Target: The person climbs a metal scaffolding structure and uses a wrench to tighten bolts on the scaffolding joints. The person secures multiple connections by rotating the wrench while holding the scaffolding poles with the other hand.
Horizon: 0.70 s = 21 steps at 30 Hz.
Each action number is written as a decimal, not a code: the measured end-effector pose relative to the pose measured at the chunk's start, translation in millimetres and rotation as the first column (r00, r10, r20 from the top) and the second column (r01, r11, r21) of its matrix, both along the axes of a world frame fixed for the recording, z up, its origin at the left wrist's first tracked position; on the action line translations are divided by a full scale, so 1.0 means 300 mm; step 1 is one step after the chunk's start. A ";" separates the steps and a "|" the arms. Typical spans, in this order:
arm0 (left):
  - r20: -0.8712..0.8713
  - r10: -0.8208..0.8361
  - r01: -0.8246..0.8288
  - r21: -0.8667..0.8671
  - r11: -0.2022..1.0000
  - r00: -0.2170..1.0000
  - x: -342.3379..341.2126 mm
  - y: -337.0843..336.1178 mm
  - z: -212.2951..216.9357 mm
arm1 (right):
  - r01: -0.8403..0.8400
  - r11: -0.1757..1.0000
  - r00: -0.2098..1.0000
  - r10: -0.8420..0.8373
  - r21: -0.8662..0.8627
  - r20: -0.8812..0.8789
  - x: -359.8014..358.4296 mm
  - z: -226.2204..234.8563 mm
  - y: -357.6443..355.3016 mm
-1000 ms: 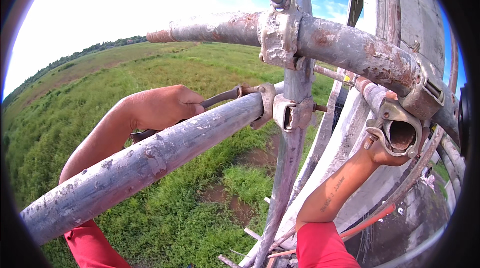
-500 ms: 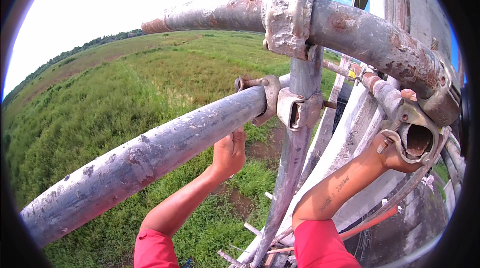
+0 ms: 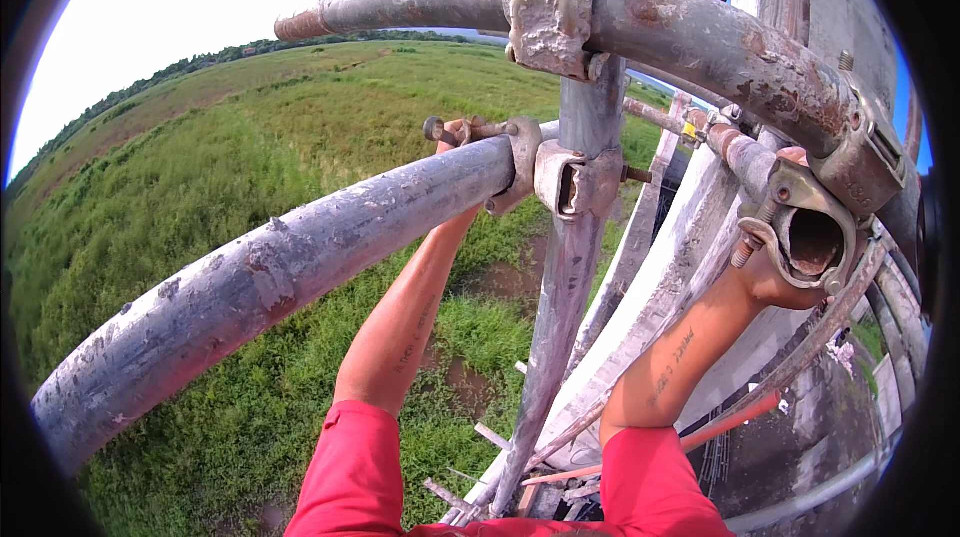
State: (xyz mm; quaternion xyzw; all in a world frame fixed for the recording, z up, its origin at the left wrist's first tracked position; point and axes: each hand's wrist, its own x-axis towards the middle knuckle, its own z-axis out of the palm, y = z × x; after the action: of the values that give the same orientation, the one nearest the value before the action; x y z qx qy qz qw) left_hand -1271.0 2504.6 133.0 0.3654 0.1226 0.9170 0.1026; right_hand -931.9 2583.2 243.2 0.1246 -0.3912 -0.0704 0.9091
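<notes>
My left hand [image 3: 458,140] reaches up behind a sloping grey scaffold tube [image 3: 280,267] and closes its fingers on the bolt of the coupler [image 3: 520,165] that joins the tube to an upright post [image 3: 560,277]. Most of that hand is hidden by the tube. My right hand [image 3: 768,284] grips a rusty tube end from below, largely covered by the open-mouthed clamp [image 3: 812,229] on it. Both forearms are bare, with red sleeves at the elbows.
A rusty upper tube [image 3: 700,37] crosses overhead through another coupler [image 3: 548,7]. A curved metal wall [image 3: 835,7] rises at the right. Far below lie a grass field [image 3: 200,157], bare earth patches and loose poles [image 3: 500,437].
My left hand came off the top of the grey tube, dropped below it, then rose behind it to the coupler bolt. My right hand stayed on its tube.
</notes>
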 end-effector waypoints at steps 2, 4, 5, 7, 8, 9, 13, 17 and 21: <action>-0.595 0.643 -0.861 -0.190 0.471 0.483 0.021 -0.140 -0.127 | 0.229 0.973 0.973 -0.229 0.003 -0.003 0.002 -0.012 0.022; -0.722 0.442 -0.846 -0.473 0.246 0.532 0.051 -0.300 -0.192 | 0.216 0.976 0.976 -0.215 -0.014 0.033 -0.004 -0.023 0.040; -0.737 0.330 -0.808 -0.547 0.219 0.589 0.076 -0.389 -0.209 | 0.197 0.980 0.979 -0.195 -0.027 0.051 -0.010 -0.028 0.048; -0.781 0.217 -0.810 -0.557 0.182 0.586 0.125 -0.508 -0.177 | 0.119 0.992 0.991 -0.117 -0.031 0.060 -0.018 -0.034 0.058; -0.819 0.222 -0.846 -0.486 0.221 0.529 0.152 -0.550 -0.152 | 0.089 0.995 0.995 -0.088 -0.033 0.053 -0.023 -0.036 0.061; -0.838 0.225 -0.863 -0.450 0.231 0.497 0.173 -0.581 -0.121 | 0.059 0.998 0.997 -0.058 -0.035 0.047 -0.029 -0.037 0.066; -0.851 0.090 -0.849 -0.499 0.172 0.518 0.208 -0.647 -0.024 | -0.324 0.944 0.946 0.324 -0.061 -0.012 -0.056 -0.045 0.086; -0.964 0.143 -0.961 -0.196 0.194 0.225 0.172 -0.664 0.001 | -0.269 0.962 0.961 0.271 -0.045 0.059 -0.065 -0.048 0.099; -0.777 -0.014 -0.707 -0.581 0.404 0.630 0.148 -0.712 0.008 | -0.531 0.848 0.840 0.528 -0.014 0.126 -0.051 -0.035 0.080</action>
State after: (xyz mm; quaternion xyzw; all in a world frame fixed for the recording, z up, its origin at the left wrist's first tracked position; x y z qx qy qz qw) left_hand -1226.6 2290.9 135.3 0.5305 0.6681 0.5218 0.0035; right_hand -947.2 2607.1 232.6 0.2415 -0.3971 0.1870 0.8655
